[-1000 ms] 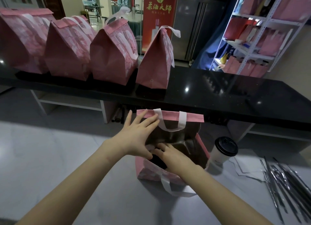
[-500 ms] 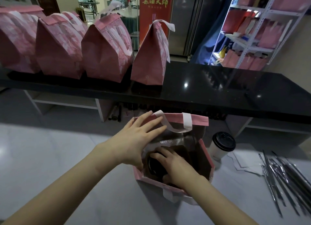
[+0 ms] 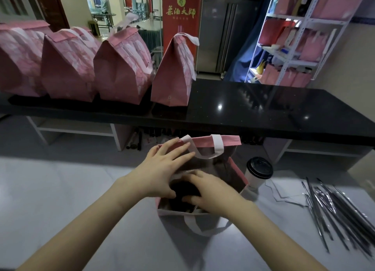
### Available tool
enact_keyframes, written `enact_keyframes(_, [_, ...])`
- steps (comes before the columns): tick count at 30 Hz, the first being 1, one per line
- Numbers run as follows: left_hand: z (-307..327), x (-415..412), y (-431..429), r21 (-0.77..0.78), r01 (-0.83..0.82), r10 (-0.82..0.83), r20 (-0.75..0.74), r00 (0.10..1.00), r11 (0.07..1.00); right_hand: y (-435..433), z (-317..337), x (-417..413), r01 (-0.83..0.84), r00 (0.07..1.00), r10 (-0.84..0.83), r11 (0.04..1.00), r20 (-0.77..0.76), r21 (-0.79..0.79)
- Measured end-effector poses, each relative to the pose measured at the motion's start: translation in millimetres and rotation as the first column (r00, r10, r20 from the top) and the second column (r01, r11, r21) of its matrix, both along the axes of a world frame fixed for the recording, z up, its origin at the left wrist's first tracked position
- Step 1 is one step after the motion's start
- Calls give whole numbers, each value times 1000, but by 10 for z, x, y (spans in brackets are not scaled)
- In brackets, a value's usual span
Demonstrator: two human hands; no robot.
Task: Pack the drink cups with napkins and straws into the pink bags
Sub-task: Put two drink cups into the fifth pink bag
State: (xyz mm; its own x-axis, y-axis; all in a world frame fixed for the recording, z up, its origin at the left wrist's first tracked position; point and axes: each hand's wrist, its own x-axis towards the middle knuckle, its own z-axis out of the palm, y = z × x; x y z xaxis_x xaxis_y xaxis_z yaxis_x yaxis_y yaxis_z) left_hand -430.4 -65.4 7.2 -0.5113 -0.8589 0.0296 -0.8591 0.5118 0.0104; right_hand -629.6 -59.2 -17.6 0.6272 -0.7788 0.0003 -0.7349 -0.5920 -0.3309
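Note:
An open pink bag [image 3: 229,140] with white handles stands on the white table in front of me. My left hand [image 3: 160,169] lies with straight fingers over the bag's left rim and holds that side back. Inside the mouth, my right hand [image 3: 211,191] grips the black lid of a drink cup [image 3: 182,189]; the cup's body is hidden in the bag. A second white cup with a black lid [image 3: 258,172] stands just right of the bag. White napkins [image 3: 288,191] and several wrapped straws [image 3: 334,209] lie further right.
Several closed pink bags [image 3: 121,67] stand in a row on the black counter [image 3: 263,112] behind the table. A white shelf [image 3: 294,37] with more pink bags is at the back right. Bare white tabletop stretches to the left of the open bag.
My right hand has settled on the black-lidded cup inside the bag. My left hand has stayed on the left rim, and the bag's mouth has spread wider.

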Motion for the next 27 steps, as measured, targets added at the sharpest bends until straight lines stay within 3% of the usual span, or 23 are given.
enact_keyframes(3, [-45,-28,-8,-29,-16,16,-26,1000,999,92,252,-408,55,978,-14,980,208,-193])
enact_keyframes(7, [-69,-113,-11,-58,-28,26,-44,999,998,-146,290,-1066,392,898,-274,852,344,-346])
enact_keyframes(10, [-92,-188,2,-77,-19,16,-38,999,997,-544,87,-1416,520,853,-508,816,117,-253])
enact_keyframes(13, [-114,-244,23,-104,-10,4,-54,999,995,-838,-186,-1605,536,801,-554,833,-227,-138])
enact_keyframes(15, [-120,-268,37,-122,-10,2,-69,998,993,-984,-355,-1670,561,766,-558,823,-319,-92])
enact_keyframes(20, [-145,-303,74,-113,-23,11,-104,994,993,-1198,-613,-1753,615,730,-566,789,-383,6])
enact_keyframes(27, [-204,-321,99,-96,-40,31,-95,995,995,-988,-730,-1807,587,795,-589,807,-145,-62])
